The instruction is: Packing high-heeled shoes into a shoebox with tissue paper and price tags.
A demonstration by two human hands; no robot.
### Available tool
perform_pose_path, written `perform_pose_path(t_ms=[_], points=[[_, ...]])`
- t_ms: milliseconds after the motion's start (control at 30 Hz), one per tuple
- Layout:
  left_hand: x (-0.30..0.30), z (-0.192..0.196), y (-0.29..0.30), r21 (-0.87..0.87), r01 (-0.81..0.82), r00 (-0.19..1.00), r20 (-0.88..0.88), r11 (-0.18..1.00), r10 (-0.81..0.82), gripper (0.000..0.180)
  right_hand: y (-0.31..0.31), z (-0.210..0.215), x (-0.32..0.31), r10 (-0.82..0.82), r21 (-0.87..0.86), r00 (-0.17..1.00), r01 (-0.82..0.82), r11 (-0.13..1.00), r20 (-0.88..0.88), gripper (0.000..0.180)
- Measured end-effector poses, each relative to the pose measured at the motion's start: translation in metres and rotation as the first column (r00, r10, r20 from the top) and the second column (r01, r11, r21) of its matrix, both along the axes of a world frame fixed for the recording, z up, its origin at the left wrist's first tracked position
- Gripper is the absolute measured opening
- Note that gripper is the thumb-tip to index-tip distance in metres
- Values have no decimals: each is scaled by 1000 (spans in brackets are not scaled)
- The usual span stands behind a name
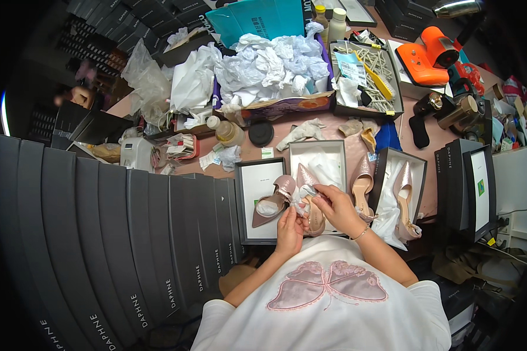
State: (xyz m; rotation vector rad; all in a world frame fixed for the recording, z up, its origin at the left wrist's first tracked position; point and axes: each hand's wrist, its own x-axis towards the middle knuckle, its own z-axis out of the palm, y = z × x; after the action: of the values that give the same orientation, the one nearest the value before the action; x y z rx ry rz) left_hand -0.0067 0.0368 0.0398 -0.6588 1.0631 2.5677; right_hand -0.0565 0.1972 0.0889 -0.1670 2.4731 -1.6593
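A pink glittery pointed shoe (pixel 304 174) lies at the middle, toe away from me, with its beige insole facing up. At its opening is a crumpled piece of white tissue paper (pixel 301 205). My left hand (pixel 289 229) pinches the paper at the shoe's left side. From the right, my right hand (pixel 341 212) reaches over the shoe, thumb and fingers closed on the paper. Another pink shoe (pixel 284 188), stuffed with paper, rests on its side in the box lid (pixel 246 175) at left. Two more pink heeled shoes (pixel 362 186) stand at right.
Stacked dark shoeboxes (pixel 152 234) wall off the left. An open shoebox (pixel 380 169) sits at right. Farther back are a carton (pixel 275 110) heaped with crumpled paper, a tray (pixel 366 111) of sticks and a brush, a bottle (pixel 231 134) and an orange device (pixel 421 64).
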Motion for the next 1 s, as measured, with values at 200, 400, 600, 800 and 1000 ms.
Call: perform_pose_path(t_ms=[200,400,600,800,1000], points=[[-4,4,-3,47,37,999,-30,998,-36,30,3,-2,16,144,10,989,-145,989,44,33],[-3,2,-3,21,50,997,-67,999,-49,28,-5,2,21,142,133,990,-144,981,27,30],[7,-14,1,-51,70,990,-116,996,-76,26,-18,-6,23,59,150,998,-58,987,1,29],[2,-11,2,-157,83,991,-95,984,-99,27,-25,-28,17,48,134,992,-33,990,-113,27],[3,-15,-5,-470,132,986,-30,873,-165,26,20,-17,-31,-36,434,972,137,890,-234,28]])
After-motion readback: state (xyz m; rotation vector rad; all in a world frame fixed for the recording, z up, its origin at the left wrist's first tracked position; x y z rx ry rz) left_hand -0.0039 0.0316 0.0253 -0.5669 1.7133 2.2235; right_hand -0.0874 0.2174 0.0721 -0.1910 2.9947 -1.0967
